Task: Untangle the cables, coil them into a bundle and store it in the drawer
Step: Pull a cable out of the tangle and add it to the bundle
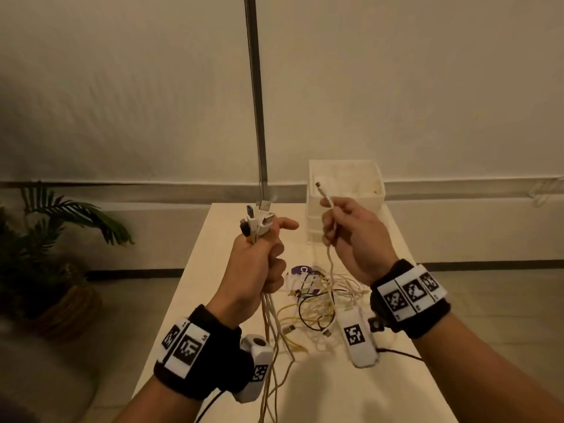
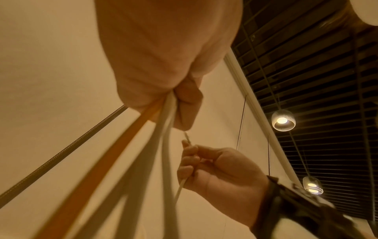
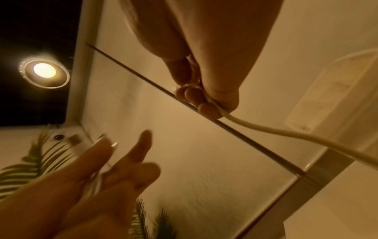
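My left hand (image 1: 259, 257) is raised above the table and grips a bunch of cables (image 1: 268, 319), several plug ends (image 1: 258, 219) sticking up out of its fist. The cables hang down from it as white and orange strands (image 2: 143, 145). My right hand (image 1: 345, 230) holds a single white cable (image 1: 329, 254) near its plug (image 1: 323, 193), which points up. That cable runs down into the tangled pile (image 1: 317, 303) of white, yellow and black cables on the table. In the right wrist view the white cable (image 3: 276, 132) leaves my curled fingers (image 3: 196, 97).
A white drawer unit (image 1: 345, 203) stands at the table's far right, its top drawer open. A purple-and-white packet (image 1: 300, 271) lies under the tangle. The white table (image 1: 219, 227) is narrow. A potted plant (image 1: 52, 261) stands on the floor at the left.
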### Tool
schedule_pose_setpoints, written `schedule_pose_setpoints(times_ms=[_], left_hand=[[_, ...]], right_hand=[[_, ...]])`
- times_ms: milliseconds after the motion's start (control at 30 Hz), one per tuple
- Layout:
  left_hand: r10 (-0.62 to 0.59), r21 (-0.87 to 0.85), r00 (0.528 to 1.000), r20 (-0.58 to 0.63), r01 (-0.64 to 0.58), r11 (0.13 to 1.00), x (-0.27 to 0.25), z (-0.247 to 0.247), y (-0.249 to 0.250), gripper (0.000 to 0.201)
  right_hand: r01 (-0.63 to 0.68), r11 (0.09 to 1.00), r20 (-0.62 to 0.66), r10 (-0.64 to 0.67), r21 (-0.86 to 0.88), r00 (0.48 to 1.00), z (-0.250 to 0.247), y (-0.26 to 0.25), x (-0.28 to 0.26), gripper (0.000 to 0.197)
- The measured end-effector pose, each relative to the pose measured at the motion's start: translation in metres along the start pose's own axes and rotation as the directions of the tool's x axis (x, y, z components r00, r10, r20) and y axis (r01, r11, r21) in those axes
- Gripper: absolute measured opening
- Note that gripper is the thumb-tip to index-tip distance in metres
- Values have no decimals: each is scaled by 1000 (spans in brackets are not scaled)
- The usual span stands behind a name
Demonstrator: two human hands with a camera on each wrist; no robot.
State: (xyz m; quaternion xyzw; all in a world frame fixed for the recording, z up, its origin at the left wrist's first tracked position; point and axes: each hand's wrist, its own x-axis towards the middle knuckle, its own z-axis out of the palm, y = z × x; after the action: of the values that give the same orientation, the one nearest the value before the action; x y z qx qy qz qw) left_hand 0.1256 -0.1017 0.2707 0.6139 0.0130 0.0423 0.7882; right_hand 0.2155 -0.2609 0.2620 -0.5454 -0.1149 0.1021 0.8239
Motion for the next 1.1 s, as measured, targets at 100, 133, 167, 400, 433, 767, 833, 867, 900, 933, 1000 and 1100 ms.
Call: schedule_pose_setpoints(times_ms=[100, 133, 167, 400, 433, 767, 833, 867, 900, 933, 1000, 1100], left_hand=[[-4, -33, 1000, -10, 4, 999, 7, 2, -4, 49], [-15, -40, 1000, -6, 15, 999, 10, 2, -6, 48], [-27, -45, 1000, 2, 27, 999, 11, 3, -8, 47], [-45, 113, 997, -60, 52, 992, 25, 14, -24, 39], [-54, 122, 995, -81, 64, 991, 26, 16, -25, 39], [266, -13, 926, -266, -280, 960, 45, -4, 11, 44], [263, -130, 945, -193, -290, 948, 42, -8, 17, 44], [267, -158, 947, -177, -295, 942, 40, -9, 19, 44], [282, -169, 944, -172, -311, 935, 39, -9, 22, 44], [312, -177, 936, -165, -339, 924, 38, -11, 27, 43], [397, -186, 905, -151, -420, 888, 37, -17, 42, 42], [448, -176, 888, -104, -459, 871, 36, -25, 64, 41]], right_hand=[[-53, 996, 58, 58, -77, 997, 13, 14, -20, 24], [-34, 993, 59, 41, -117, 997, 17, 18, -25, 22], [-9, 988, 44, 16, -156, 999, 21, 22, -28, 19], [107, 966, -71, -127, -236, 989, 27, 38, -35, 4], [102, 970, -86, -124, -221, 989, 26, 39, -34, 7], [254, 681, 350, 3, -687, 937, -28, 92, -41, 12], [240, 706, 347, 8, -666, 938, -40, 95, -38, 13], [238, 709, 353, 17, -664, 936, -44, 96, -34, 13], [236, 703, 371, 42, -670, 928, -47, 99, -29, 14], [231, 680, 392, 90, -696, 916, -50, 104, -25, 17], [219, 580, 405, 212, -784, 890, -59, 121, -21, 25], [156, 485, 317, 269, -861, 910, -81, 143, -15, 33]])
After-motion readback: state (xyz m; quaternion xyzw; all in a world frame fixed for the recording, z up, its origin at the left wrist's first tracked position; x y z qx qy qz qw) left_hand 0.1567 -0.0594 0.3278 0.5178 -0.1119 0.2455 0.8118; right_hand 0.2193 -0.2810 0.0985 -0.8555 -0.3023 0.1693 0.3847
